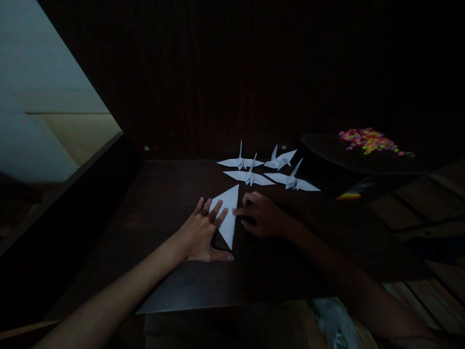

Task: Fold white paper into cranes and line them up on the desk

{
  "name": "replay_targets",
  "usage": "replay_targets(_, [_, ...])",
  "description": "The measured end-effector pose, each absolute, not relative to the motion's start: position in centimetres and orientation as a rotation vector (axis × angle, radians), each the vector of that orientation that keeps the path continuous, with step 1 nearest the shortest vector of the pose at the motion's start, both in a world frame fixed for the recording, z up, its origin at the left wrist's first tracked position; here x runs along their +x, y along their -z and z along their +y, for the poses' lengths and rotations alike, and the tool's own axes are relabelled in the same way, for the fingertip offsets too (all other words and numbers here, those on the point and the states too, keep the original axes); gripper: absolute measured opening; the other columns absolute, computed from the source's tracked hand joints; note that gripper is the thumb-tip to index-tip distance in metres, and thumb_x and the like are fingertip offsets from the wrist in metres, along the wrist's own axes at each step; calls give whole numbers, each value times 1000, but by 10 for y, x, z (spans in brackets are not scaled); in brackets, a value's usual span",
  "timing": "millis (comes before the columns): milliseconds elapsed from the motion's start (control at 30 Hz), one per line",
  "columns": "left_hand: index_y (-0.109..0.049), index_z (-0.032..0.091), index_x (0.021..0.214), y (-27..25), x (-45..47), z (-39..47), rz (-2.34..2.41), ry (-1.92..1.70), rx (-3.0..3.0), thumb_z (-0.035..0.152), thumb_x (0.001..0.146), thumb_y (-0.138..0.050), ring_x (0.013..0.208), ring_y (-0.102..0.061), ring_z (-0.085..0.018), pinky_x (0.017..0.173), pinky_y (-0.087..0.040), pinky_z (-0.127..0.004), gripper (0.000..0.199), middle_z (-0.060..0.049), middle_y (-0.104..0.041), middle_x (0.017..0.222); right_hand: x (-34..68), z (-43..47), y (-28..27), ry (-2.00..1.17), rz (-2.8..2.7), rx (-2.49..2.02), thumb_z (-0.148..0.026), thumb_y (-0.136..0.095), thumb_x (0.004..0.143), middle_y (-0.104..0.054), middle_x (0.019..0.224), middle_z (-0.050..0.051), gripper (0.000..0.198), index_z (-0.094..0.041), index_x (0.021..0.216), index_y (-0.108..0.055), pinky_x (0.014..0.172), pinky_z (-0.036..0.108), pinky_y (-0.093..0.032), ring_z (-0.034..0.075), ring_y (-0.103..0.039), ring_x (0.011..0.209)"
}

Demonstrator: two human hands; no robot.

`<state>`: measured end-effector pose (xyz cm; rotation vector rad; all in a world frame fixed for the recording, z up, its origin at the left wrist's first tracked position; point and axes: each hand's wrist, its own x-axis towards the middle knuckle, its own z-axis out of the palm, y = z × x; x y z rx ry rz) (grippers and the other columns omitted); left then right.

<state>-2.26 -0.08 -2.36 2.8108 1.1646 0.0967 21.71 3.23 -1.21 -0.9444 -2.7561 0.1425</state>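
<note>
While the left hand (pixel 206 231), fingers spread, presses the paper triangle (pixel 229 224) well inside the tabletop (pixel 170 194)'s near edge, probably for steadiness, the right hand (pixel 262 215), bent fingers apart, touches its right side; origami cranes (pixel 250 177) stand by the far edge.

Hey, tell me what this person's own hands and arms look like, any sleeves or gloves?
The left hand and right hand are ungloved. No sleeve shows on the left forearm or right forearm; I make out no watch, though it's dim.
</note>
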Motion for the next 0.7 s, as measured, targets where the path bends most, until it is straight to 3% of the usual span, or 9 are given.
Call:
replay_targets(100, [-30, 5, 147, 23, -21, -3, 1150, -69, 2819, 89, 64, -42, 138, -22, -47, 111, -15, -61, 119, -26, -28, 151, 216, 34, 15, -129, -2743, -957, -20, -61, 79, -54, 92, 8, 38, -25, 115, -68, 74, 35, -38, 21, -48, 81])
replay_targets(300, [-27, 3, 147, 22, -20, -3, 1198, -60, 2766, 85, 73, -35, 142, -18, -41, 111, -26, -51, 111, -24, -30, 150, 216, 36, 23, -181, -2651, -955, -15, -59, 78, -56, 85, 7, 32, -22, 108, -72, 70, 32, -41, 18, -50, 75])
replay_targets(467, [-33, 0, 144, 27, -16, -4, 1280, -107, 2763, 87, 70, -36, 140, -22, -43, 109, -29, -51, 115, -25, -32, 149, 217, 37, 28, -252, -2562, -955, -17, -59, 82, -58, 84, 6, 27, -21, 105, -73, 69, 30, -44, 17, -54, 73])
replay_targets(700, [-36, 13, 145, 26, -22, 6, 1305, -178, 2810, 62, 94, -29, 137, -32, -37, 104, -36, -52, 72, -17, -37, 149, 214, 38, 37, -305, -2453, -891, -37, -57, 90, -60, 80, 5, 26, -19, 97, -74, 63, 26, -45, 14, -57, 69])
